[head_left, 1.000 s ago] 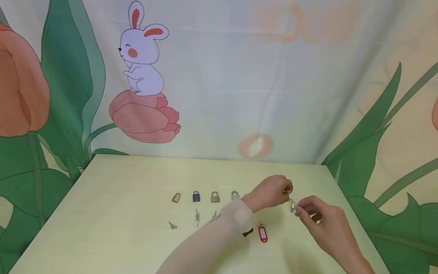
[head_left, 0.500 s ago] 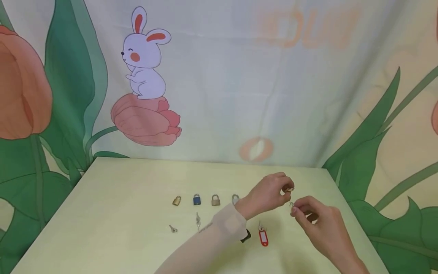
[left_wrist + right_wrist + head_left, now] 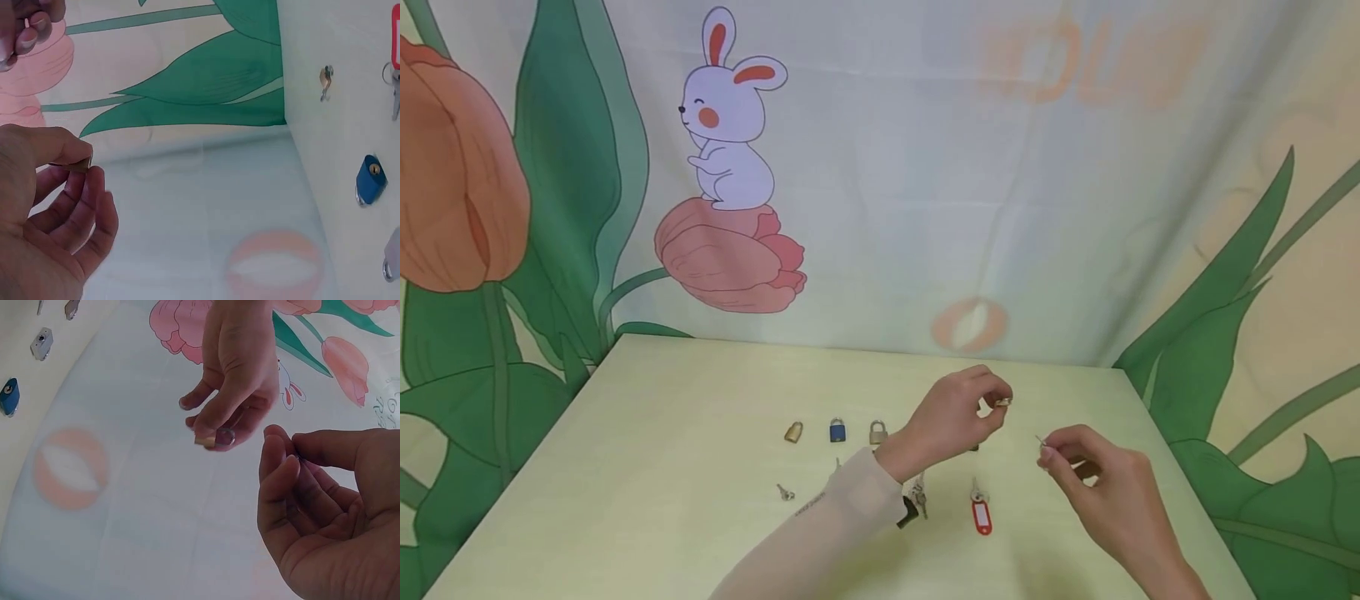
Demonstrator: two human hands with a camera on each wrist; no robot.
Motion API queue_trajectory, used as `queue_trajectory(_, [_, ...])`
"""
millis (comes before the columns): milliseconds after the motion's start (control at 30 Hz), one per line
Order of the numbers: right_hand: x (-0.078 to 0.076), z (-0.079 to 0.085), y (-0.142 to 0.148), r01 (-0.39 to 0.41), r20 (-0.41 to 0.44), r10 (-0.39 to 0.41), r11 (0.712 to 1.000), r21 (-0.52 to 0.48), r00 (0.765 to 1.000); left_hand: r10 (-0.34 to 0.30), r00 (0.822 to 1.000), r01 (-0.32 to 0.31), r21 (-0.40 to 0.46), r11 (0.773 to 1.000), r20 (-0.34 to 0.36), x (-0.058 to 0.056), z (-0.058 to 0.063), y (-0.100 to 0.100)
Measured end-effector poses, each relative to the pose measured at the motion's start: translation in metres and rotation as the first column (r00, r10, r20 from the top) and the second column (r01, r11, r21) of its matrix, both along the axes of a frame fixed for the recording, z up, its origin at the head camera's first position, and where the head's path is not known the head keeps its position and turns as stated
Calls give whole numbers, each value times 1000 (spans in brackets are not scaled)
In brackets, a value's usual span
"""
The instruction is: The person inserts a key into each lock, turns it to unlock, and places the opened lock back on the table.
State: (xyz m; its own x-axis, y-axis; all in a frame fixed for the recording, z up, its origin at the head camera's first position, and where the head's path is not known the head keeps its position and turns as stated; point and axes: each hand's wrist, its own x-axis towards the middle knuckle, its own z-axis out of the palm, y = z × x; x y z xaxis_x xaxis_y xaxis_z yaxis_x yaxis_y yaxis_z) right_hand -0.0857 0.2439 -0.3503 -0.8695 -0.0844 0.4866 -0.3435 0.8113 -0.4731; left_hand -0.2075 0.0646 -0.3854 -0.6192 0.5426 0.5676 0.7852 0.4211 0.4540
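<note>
In the head view my left hand (image 3: 951, 415) is raised over the table's right half. Its thumb and fingers pinch a small brass padlock (image 3: 205, 442), whose silver shackle shows in the right wrist view. Lower and to the right, my right hand (image 3: 1101, 475) pinches a thin metal piece (image 3: 1040, 442) that looks like a key. It is mostly covered by the fingertips. A gap separates the two hands. On the table stand a brass padlock (image 3: 793, 432), a blue padlock (image 3: 837, 430) and a tan padlock (image 3: 877, 432).
Keys (image 3: 786, 492) lie nearer the front, with more keys (image 3: 920, 497) and a red key tag (image 3: 982, 517) to the right. A white padlock (image 3: 42, 344) and another blue padlock (image 3: 372, 180) show in the wrist views. A printed curtain (image 3: 880, 167) hangs behind the table.
My left hand has moved left, away from the right hand, carrying the brass padlock. My right hand has hardly moved. A brass piece at its fingertips one second ago no longer shows there.
</note>
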Motion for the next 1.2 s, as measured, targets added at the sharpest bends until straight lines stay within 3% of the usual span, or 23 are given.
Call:
queue_trajectory(100, [0, 1, -4, -14, -9, 14, 1000, -4, 1000, 31, 999, -33, 60, 998, 35, 3, 2, -12])
queue_trajectory(300, [1, 6, -8, -37, -19, 38, 999, 21, 999, 64, 998, -63, 152, 986, 2, 9, 7, -29])
queue_trajectory(433, [-1, 9, -15, -71, -48, 71, 997, 6, 996, 31, 999, -38, 233, 972, 33, 13, 11, -41])
queue_trajectory(600, [-7, 11, -29, -127, -78, 124, 991, -35, 989, -13, 992, -29, 328, 944, 126, 18, 15, -57])
queue_trajectory(833, [-10, 16, -42, -155, -77, 150, 986, -62, 986, -146, 931, -13, 431, 902, 334, 33, 22, -69])
queue_trajectory(933, [-13, 18, -48, -175, -44, 172, 981, -79, 984, -157, 926, -20, 458, 889, 345, 39, 27, -75])
queue_trajectory(1200, [-18, 21, -65, -239, 8, 243, 959, -153, 970, -184, 933, -8, 526, 850, 310, 48, 35, -93])
